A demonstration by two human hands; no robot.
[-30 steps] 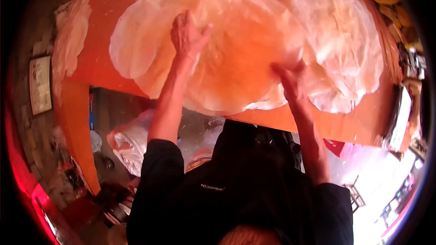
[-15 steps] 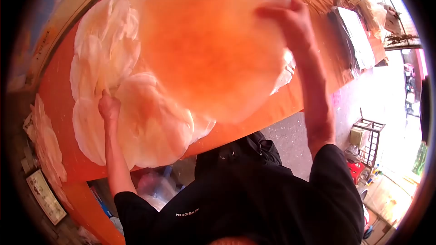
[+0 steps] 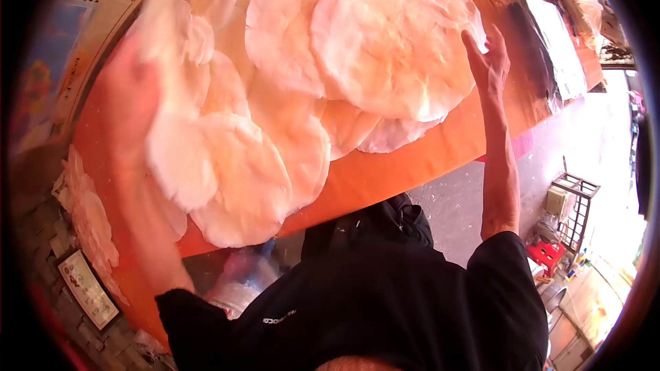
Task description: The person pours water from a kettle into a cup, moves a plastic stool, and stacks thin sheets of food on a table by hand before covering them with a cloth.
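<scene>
Nearest, the black shirt (image 3: 357, 302) is filling the bottom of the frame, and the table's front edge is slanting from lower left up to the right. Just beyond it, a strip of orange table (image 3: 371, 175) is showing, leaving some room in front of the sheets. Pale, thin smaller sheets (image 3: 240, 178) are overlapping at centre left. The left hand (image 3: 130, 96) is hanging beside them, badly blurred, a pale streak (image 3: 168, 34) rising next to it; whether its fingers are pinching anything, I cannot tell. The right hand (image 3: 489, 69) is standing at the right rim of the large sheet (image 3: 399, 41), thumb and fingers spreading apart; whether it is touching is unclear. The large sheet is lying at upper centre, over others. It is looking light, limp and easy to tear, so opposite rims are seeming the safest hold. Farther off, orange surface is separating the right hand from a packet (image 3: 553, 38) at upper right, giving sideways room; a poster (image 3: 48, 62) is bordering the upper left.
</scene>
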